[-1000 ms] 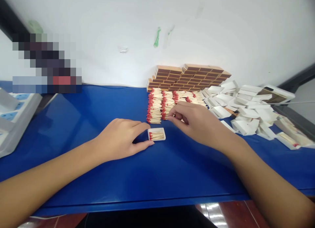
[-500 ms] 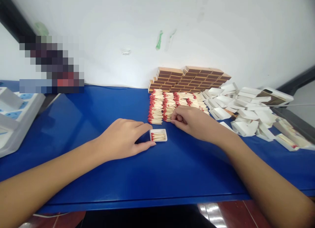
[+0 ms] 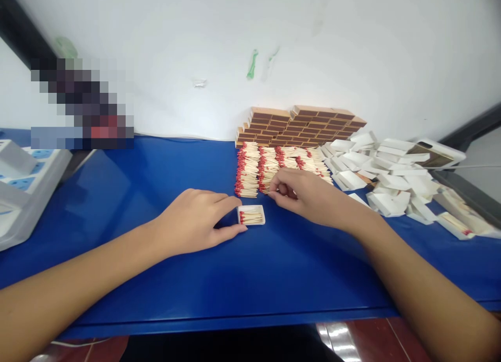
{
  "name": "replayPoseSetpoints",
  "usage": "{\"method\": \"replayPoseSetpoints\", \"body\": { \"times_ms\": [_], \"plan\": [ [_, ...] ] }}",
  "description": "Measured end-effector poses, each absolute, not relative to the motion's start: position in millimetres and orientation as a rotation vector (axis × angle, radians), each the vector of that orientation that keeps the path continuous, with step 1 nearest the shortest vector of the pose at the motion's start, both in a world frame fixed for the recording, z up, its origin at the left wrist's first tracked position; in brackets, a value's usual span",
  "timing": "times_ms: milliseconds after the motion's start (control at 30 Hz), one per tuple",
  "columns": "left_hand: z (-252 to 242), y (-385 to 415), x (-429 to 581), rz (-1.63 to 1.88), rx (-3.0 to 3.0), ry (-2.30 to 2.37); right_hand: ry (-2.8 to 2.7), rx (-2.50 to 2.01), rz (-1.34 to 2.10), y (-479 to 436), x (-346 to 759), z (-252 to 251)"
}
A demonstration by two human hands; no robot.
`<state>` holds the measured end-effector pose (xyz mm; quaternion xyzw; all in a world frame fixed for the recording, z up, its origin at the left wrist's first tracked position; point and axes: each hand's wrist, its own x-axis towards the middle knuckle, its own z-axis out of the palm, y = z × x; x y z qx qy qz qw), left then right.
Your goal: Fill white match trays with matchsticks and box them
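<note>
Left hand: the left hand [image 3: 203,216] has thumb and forefinger spread around the near-left end of a small, white, rectangular open tray [image 3: 263,215], and these two fingers grasp it lightly at its corners.
Right hand: the right hand [image 3: 295,189] has its fingers curled, with thumb and forefinger brought together at the front of the red-headed wooden matches [image 3: 246,169]; I cannot tell if a match is between them.
Tray: it lies flat on the glossy blue table [image 3: 195,289], in front of the matches; some matches are lying inside, red heads to the left.
Match rows: they lie side by side, just before a stepped stack of brown-sided matchboxes [image 3: 313,126] at the white wall [image 3: 164,49].
Right side: a loose heap of white open trays [image 3: 391,201].
</note>
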<state>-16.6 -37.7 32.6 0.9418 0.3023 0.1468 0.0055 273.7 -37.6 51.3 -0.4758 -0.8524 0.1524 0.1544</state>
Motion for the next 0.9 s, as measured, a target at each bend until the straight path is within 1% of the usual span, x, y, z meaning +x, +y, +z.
{"method": "replayPoseSetpoints", "body": {
  "times_ms": [233, 400, 600, 900],
  "plan": [
    [30, -37, -16, 0.472, 2.926, 0.963, -2.387, -1.210, 0.697, -60, 246, 57],
    [29, -37, -17, 0.514, 2.928, 0.934, -2.450, -1.245, 0.652, -63, 241, 51],
    [31, -38, -16, 0.487, 2.931, 0.944, -2.488, -1.264, 0.581, -61, 245, 52],
    [31, -37, -18, 0.495, 2.935, 0.931, -2.489, -1.219, 0.531, -59, 244, 50]
  ]
}}
